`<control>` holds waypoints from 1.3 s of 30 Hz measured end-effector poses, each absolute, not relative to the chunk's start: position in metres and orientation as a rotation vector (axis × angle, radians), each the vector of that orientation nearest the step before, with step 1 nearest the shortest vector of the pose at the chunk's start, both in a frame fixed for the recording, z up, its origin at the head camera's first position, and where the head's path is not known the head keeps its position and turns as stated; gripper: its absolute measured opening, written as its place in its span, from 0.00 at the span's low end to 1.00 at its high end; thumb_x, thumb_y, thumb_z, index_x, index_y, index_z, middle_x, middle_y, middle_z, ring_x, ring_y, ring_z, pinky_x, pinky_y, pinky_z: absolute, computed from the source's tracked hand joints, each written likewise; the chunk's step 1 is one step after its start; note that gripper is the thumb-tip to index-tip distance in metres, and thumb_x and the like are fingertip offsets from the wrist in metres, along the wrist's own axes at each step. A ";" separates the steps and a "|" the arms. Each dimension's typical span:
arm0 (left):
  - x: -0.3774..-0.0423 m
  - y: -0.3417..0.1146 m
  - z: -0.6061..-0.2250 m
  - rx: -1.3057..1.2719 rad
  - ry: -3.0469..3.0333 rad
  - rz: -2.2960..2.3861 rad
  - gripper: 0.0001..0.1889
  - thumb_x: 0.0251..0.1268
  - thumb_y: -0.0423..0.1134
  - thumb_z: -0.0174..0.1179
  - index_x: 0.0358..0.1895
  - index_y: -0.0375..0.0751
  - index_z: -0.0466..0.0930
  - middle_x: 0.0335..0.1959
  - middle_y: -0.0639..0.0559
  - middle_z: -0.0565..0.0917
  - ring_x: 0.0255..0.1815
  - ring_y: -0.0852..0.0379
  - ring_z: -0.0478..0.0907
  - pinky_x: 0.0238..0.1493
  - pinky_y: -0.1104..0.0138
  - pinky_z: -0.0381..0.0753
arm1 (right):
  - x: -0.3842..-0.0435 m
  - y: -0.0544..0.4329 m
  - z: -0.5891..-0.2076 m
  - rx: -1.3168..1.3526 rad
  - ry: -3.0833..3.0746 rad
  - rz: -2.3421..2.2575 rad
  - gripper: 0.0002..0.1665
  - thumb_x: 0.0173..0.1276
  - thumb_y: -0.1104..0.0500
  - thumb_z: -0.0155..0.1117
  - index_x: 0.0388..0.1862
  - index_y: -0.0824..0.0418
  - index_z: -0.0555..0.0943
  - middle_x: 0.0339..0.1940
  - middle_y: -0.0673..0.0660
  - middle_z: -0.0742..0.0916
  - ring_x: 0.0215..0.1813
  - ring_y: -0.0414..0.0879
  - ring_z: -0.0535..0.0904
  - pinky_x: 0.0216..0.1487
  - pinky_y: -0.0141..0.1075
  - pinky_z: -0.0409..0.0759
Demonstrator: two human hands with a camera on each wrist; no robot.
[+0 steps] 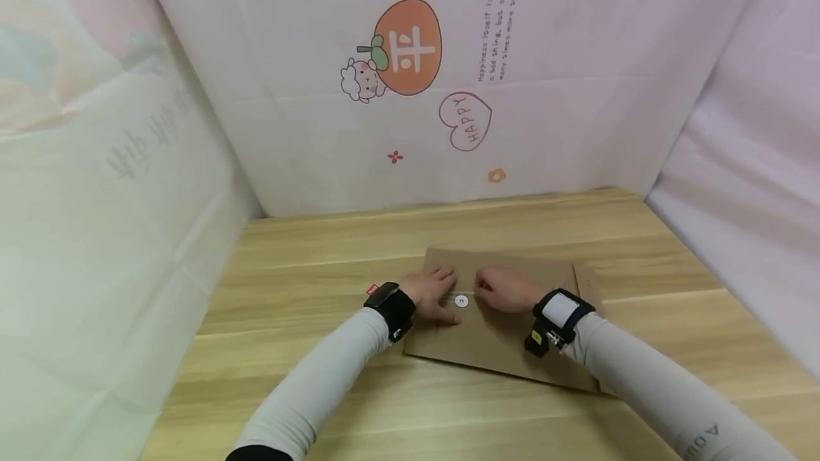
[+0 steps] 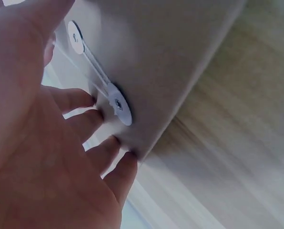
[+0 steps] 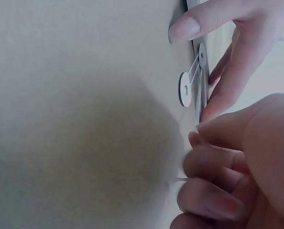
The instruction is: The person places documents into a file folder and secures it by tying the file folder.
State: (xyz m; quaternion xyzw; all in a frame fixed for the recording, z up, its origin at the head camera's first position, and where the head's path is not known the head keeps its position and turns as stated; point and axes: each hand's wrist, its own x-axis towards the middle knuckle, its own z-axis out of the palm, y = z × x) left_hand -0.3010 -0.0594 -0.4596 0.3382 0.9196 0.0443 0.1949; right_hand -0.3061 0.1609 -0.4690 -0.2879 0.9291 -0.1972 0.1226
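A brown kraft paper envelope (image 1: 506, 343) with a string closure lies flat on the wooden table. Two white round buttons, one (image 2: 120, 106) near the fingers and the other (image 2: 76, 37) farther off, have white string (image 2: 95, 67) running between them. With fingers spread, my left hand (image 1: 434, 296) rests on the envelope's left part, thumb and fingers on either side of the buttons. My right hand (image 1: 507, 289), just right of the buttons, pinches the string; a short piece of string (image 3: 179, 179) shows among its curled fingers in the right wrist view.
The table (image 1: 288, 375) extends around the envelope. A small red tag (image 1: 373, 289) shows beside the left wristband. Printed cloth (image 1: 307, 148) hangs behind the table, with more pale cloth at the left and right.
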 end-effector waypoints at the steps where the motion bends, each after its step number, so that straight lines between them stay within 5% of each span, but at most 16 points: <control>1: -0.300 -0.060 -0.460 0.944 2.578 0.118 0.49 0.69 0.64 0.60 0.82 0.39 0.52 0.84 0.44 0.51 0.84 0.45 0.47 0.80 0.59 0.52 | -0.306 0.161 -0.471 -0.810 2.700 -0.596 0.07 0.76 0.61 0.59 0.38 0.60 0.83 0.30 0.49 0.82 0.31 0.41 0.76 0.35 0.38 0.76; 8: -0.294 -0.061 -0.462 0.923 2.619 0.069 0.48 0.69 0.65 0.59 0.82 0.39 0.54 0.83 0.45 0.54 0.83 0.45 0.50 0.79 0.60 0.54 | -0.304 0.158 -0.478 -0.769 2.666 -0.703 0.21 0.77 0.58 0.59 0.19 0.55 0.76 0.16 0.46 0.73 0.19 0.40 0.68 0.24 0.35 0.66; 14: -0.291 -0.061 -0.465 0.910 2.662 0.023 0.48 0.69 0.65 0.59 0.81 0.39 0.55 0.83 0.44 0.55 0.82 0.45 0.52 0.77 0.60 0.59 | -0.304 0.153 -0.483 -0.678 2.704 -0.764 0.27 0.75 0.55 0.63 0.13 0.52 0.71 0.12 0.44 0.69 0.16 0.39 0.64 0.21 0.33 0.61; 21: -0.296 -0.063 -0.483 0.916 2.633 0.169 0.45 0.70 0.64 0.59 0.80 0.42 0.56 0.83 0.43 0.53 0.83 0.45 0.50 0.79 0.59 0.56 | -0.302 0.149 -0.489 -0.541 2.689 -0.850 0.29 0.72 0.57 0.64 0.11 0.51 0.65 0.10 0.44 0.66 0.15 0.39 0.60 0.20 0.31 0.56; 34: -0.299 -0.063 -0.476 1.052 2.641 0.262 0.24 0.69 0.57 0.65 0.57 0.45 0.73 0.68 0.45 0.69 0.77 0.39 0.61 0.74 0.57 0.65 | -0.300 0.146 -0.486 -0.451 2.655 -0.830 0.29 0.71 0.57 0.61 0.09 0.51 0.64 0.10 0.44 0.65 0.15 0.39 0.59 0.19 0.31 0.54; 39: -0.295 -0.064 -0.472 1.030 2.655 0.258 0.24 0.70 0.57 0.64 0.56 0.43 0.73 0.73 0.41 0.67 0.78 0.37 0.60 0.76 0.55 0.63 | -0.289 0.141 -0.488 -0.409 2.714 -0.754 0.28 0.73 0.56 0.59 0.11 0.52 0.66 0.11 0.45 0.67 0.16 0.40 0.61 0.20 0.32 0.56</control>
